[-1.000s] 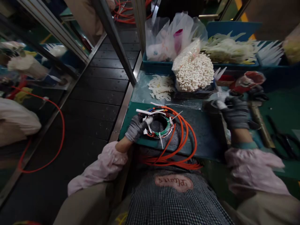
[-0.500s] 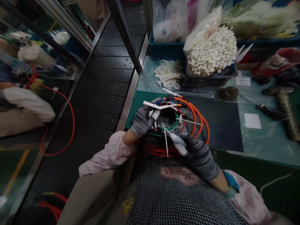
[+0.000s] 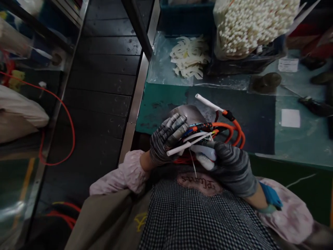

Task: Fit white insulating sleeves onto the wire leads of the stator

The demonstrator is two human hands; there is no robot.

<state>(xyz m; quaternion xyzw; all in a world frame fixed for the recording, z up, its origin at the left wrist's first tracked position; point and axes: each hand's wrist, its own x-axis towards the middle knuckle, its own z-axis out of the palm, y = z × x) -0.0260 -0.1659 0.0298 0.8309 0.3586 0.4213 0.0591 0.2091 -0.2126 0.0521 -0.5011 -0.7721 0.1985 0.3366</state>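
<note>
My left hand (image 3: 169, 139), in a grey striped glove, is wrapped round the near left side of a motor stator (image 3: 191, 113), whose smooth metal outside shows beyond the fingers. The stator is tilted, so its winding end faces me and is mostly hidden. Orange cables (image 3: 238, 130) loop from it to the right. One white sleeve (image 3: 179, 148) crosses in front of my left hand; another white sleeve (image 3: 206, 101) points up and away. My right hand (image 3: 229, 163), also gloved with pale fingertips, is closed at the stator's near side, pinching a thin white cord (image 3: 194, 165) that hangs down.
Behind the stator lie a dark mat (image 3: 249, 118) and a pile of pale curved strips (image 3: 189, 57). A bag of white tubes (image 3: 255, 26) stands in a bin. A screwdriver (image 3: 312, 104) is at right. Left are a metal rail (image 3: 135, 111) and dark rollers (image 3: 101, 100).
The stator has been tipped, hiding its ring face and showing its metal outside. My left hand has turned over its edge. The view has shifted down and the bench items moved up.
</note>
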